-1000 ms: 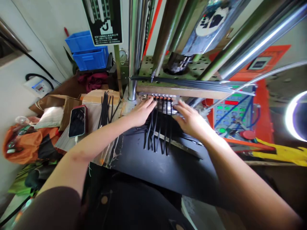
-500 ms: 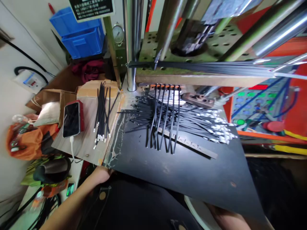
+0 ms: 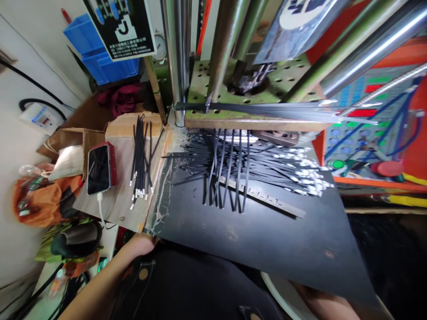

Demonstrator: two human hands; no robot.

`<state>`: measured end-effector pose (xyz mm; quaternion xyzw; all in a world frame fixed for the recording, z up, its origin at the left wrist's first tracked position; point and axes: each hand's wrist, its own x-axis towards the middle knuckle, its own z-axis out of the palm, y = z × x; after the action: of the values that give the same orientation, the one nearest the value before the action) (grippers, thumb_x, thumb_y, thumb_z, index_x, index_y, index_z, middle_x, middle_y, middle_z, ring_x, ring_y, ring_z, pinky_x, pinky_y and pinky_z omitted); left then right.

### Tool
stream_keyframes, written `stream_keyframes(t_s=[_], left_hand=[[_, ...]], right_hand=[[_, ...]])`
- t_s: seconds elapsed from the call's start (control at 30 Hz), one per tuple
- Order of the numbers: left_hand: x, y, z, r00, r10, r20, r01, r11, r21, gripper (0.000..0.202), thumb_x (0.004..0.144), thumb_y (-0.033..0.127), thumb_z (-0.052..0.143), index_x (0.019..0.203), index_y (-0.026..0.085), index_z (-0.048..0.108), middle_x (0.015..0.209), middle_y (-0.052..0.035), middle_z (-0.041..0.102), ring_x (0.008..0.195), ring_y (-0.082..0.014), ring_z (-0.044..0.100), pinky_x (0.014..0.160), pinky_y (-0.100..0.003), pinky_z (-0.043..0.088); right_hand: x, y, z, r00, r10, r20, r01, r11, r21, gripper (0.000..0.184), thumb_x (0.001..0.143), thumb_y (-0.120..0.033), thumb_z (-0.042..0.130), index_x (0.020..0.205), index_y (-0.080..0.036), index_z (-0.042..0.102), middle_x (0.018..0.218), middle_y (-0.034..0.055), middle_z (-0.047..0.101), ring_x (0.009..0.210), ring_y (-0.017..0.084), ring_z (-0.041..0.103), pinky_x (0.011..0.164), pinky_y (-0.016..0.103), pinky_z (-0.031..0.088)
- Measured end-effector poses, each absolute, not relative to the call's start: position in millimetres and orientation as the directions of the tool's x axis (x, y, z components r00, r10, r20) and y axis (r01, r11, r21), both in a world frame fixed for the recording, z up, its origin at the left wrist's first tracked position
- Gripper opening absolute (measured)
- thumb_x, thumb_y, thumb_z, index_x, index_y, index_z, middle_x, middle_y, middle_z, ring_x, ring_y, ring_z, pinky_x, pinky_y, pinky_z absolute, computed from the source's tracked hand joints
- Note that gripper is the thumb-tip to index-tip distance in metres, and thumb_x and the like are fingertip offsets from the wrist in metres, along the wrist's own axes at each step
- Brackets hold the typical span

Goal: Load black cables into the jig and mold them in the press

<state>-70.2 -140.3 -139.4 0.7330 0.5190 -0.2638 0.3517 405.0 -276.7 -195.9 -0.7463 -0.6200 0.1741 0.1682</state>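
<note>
My left hand (image 3: 142, 243) rests low at the front edge of a black sheet (image 3: 267, 240), holding nothing visible, with its fingers hidden. My right hand (image 3: 320, 298) sits at the bottom right, partly hidden below the sheet's edge. Both are well below a row of black strips (image 3: 230, 171) hanging from an orange-topped mould (image 3: 233, 133). A heap of black cable ties with metal ends (image 3: 287, 166) lies on the sheet. A steel ruler (image 3: 262, 198) lies beneath them. A long bundle of black ties (image 3: 267, 111) spans the press's beam.
Steel columns of a press (image 3: 176, 58) rise over a perforated green plate. A control panel (image 3: 363, 129) stands at the right. On a wooden board at the left lie a bundle of ties (image 3: 142, 155) and a phone (image 3: 99, 166). Blue crates (image 3: 100, 53) stand behind.
Both hands have moved back from the mould toward my body and down to the sheet's front edge. The heap of ties and the ruler are now uncovered, and the view has tilted.
</note>
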Motion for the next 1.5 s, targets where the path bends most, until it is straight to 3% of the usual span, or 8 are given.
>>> stream_keyframes(t_s=[0.17,0.27,0.47,0.7,0.93,1.17,1.37,1.5], left_hand=[[-66.2,-139.0,-132.9,0.33,0.553,-0.765,0.944,-0.204,0.26,0.035,0.101,0.032,0.044,0.113,0.022,0.076,0.12,-0.0104,0.074,0.113,-0.0255,0.07,0.099,-0.033,0.053],[-60.6,-135.9,-126.6,0.329,0.573,-0.751,0.943,-0.167,0.286,0.035,0.1,0.042,0.05,0.122,0.028,0.072,0.129,-0.0044,0.071,0.119,-0.0247,0.067,0.1,-0.031,0.052],[-58.7,-137.8,-101.1,0.426,0.56,-0.71,0.896,-0.151,0.418,0.03,0.095,0.043,0.062,0.115,0.024,0.074,0.123,-0.0058,0.074,0.114,-0.0259,0.069,0.101,-0.032,0.051],[-95.3,-153.7,-29.5,0.502,0.802,-0.323,0.692,-0.149,0.706,0.015,0.097,0.023,0.06,0.104,0.02,0.072,0.099,-0.0025,0.075,0.091,-0.0155,0.07,0.088,-0.024,0.052],[-80.5,-103.9,-21.3,0.056,0.993,-0.106,0.923,-0.011,0.385,0.018,0.089,0.017,0.069,0.107,0.017,0.062,0.105,-0.0075,0.067,0.097,-0.0233,0.067,0.091,-0.037,0.053],[-68.6,-90.1,-26.6,-0.004,0.987,-0.159,0.893,0.075,0.444,0.027,0.087,0.011,0.07,0.109,0.016,0.056,0.093,-0.0044,0.068,0.088,-0.0223,0.067,0.083,-0.035,0.054],[-55.4,-89.6,-20.5,0.112,0.972,-0.208,0.891,-0.006,0.454,0.027,0.088,0.01,0.063,0.114,0.016,0.057,0.09,-0.0035,0.07,0.085,-0.0214,0.068,0.083,-0.034,0.053],[-54.4,-105.7,-5.6,0.279,0.928,-0.246,0.857,-0.125,0.5,0.036,0.088,0.013,0.059,0.124,0.017,0.06,0.09,-0.0022,0.071,0.082,-0.0191,0.068,0.079,-0.03,0.052]], right_hand=[[363.3,-279.4,-138.9,-0.115,0.972,-0.206,0.785,-0.038,-0.619,0.028,0.085,-0.038,0.052,0.083,-0.03,0.078,0.077,0.0057,0.077,0.069,0.026,0.073,0.059,0.032,0.061],[347.3,-243.5,-88.5,-0.152,0.988,-0.029,0.716,0.09,-0.693,0.021,0.09,-0.035,0.055,0.091,-0.033,0.075,0.081,0.0009,0.077,0.068,0.021,0.073,0.062,0.028,0.061],[356.6,-119.4,-79.7,-0.157,0.906,0.393,0.94,0.259,-0.223,0.034,0.096,-0.041,0.044,0.097,-0.019,0.069,0.089,0.0203,0.072,0.076,0.036,0.068,0.07,0.051,0.053],[327.6,-150.7,-86.1,-0.369,0.8,0.474,0.786,0.54,-0.3,0.018,0.097,-0.033,0.051,0.103,-0.022,0.063,0.085,0.0094,0.068,0.072,0.024,0.063,0.068,0.039,0.052],[188.2,-68.7,-33.5,-0.486,0.868,0.103,0.724,0.466,-0.508,0.035,0.101,-0.044,0.047,0.112,-0.017,0.067,0.106,0.0123,0.07,0.102,0.025,0.067,0.091,0.038,0.053],[76.0,-10.8,-20.5,-0.337,0.91,-0.242,0.886,0.219,-0.41,0.062,0.096,-0.054,0.055,0.129,-0.002,0.049,0.128,0.034,0.057,0.115,0.039,0.064,0.089,0.048,0.053],[105.7,2.3,-18.7,-0.378,0.871,-0.315,0.861,0.205,-0.466,0.027,0.089,-0.019,0.063,0.112,-0.006,0.062,0.103,0.0166,0.073,0.101,0.026,0.07,0.084,0.03,0.051],[160.4,-10.9,-4.5,-0.378,0.901,-0.216,0.823,0.22,-0.523,0.046,0.089,-0.022,0.061,0.134,-0.014,0.053,0.09,0.0028,0.074,0.08,0.017,0.07,0.071,0.025,0.049]])
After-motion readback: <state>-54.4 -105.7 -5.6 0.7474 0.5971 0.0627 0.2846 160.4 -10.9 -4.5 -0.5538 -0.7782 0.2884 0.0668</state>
